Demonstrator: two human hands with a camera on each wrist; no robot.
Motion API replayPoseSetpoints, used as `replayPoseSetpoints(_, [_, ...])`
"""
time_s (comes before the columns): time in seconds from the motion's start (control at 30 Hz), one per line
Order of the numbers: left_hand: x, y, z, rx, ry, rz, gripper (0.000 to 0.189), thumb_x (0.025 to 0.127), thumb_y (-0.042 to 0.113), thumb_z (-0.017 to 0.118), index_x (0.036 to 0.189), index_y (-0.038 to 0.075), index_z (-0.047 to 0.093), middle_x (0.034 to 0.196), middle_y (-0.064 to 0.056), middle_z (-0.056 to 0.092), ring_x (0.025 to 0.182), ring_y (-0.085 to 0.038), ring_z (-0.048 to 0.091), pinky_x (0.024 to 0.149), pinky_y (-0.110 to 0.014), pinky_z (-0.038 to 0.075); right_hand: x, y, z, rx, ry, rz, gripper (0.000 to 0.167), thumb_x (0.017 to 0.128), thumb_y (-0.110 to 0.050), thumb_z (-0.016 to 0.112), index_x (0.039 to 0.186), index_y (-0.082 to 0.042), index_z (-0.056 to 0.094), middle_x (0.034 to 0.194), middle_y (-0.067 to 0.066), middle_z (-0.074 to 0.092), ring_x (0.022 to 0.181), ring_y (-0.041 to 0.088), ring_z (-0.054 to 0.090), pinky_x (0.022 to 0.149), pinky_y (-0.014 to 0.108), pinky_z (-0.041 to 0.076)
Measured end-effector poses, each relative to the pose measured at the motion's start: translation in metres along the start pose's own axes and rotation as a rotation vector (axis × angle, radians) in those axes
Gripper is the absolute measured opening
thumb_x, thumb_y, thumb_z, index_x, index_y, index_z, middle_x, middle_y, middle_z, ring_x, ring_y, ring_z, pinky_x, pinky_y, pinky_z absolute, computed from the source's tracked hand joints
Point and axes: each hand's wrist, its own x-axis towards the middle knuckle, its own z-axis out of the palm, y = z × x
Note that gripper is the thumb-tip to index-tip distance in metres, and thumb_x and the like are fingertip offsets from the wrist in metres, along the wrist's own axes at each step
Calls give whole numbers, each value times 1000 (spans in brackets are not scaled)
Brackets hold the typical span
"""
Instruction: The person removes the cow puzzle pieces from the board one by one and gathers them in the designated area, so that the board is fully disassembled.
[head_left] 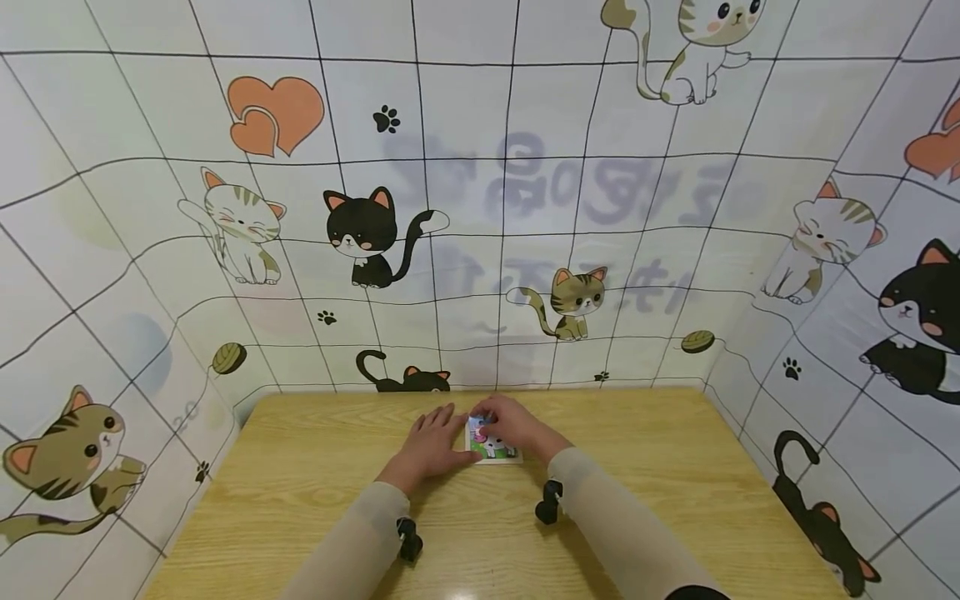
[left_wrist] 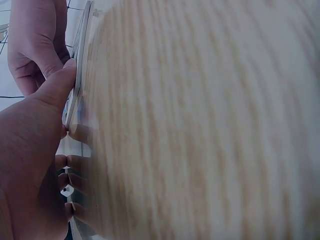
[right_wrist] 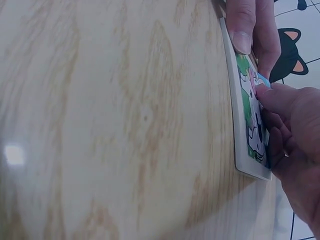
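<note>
A small picture puzzle board (head_left: 504, 454) with a pale frame and a cartoon animal on green lies flat on the wooden table. My left hand (head_left: 432, 446) rests beside it, fingers spread and straight on the tabletop, its thumb pressing the near left corner. Over the board's far part, my right hand (head_left: 516, 423) has its fingers curled and its thumb down on the picture. In the right wrist view that thumb pinches a small pink and blue puzzle piece (right_wrist: 263, 80) against the fingers, which partly hide it. The left wrist view shows the board (left_wrist: 81, 55) edge-on by the left thumb.
The light wooden table (head_left: 300, 492) reaches back to a white wall covering (head_left: 465, 200) with black grid lines and cartoon cats. The same covering rises along the table's left and right sides. Dark wrist straps (head_left: 550, 502) sit over both sleeves.
</note>
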Motion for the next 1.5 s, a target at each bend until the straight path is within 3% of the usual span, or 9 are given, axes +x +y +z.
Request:
replayPoseSetpoints(0.2, [0,0,-1,5,-2,-9,89,100,70,69,170,19,47,180,-17,29,166,-42,25,131,-68,20,2,1,1,-50,11,1,28,104,-9,79,132,-5,77,116,2,71,101,15,66,94,43,59])
replayPoseSetpoints(0.4, [1,0,-2,28,-4,-7,91,100,72,68,171,18,46,179,-17,30,166,-41,27,131,-67,22,1,1,0,-121,37,-50,27,106,-11,77,132,-3,78,117,6,73,101,17,67,91,43,60])
replayPoseSetpoints(0.77, [0,3,-3,20,-15,1,90,101,70,68,171,18,45,180,-17,30,166,-42,26,131,-68,21,-15,10,-4,-44,97,-62,28,108,-15,75,134,-5,77,122,7,74,92,11,69,81,35,60])
replayPoseSetpoints(1.2, [2,-1,-2,29,-6,-3,92,100,72,68,171,18,45,179,-17,30,165,-41,27,130,-67,23,-39,25,-35,-49,119,-52,27,108,-14,75,133,-7,78,130,6,74,93,11,69,84,36,61])
replayPoseSetpoints(1.5, [1,-3,0,30,-1,5,95,99,75,67,172,19,44,180,-16,29,165,-41,27,131,-66,23,-55,49,-57,-88,125,-54,26,107,-12,76,132,-4,78,132,12,68,84,11,61,74,32,55])
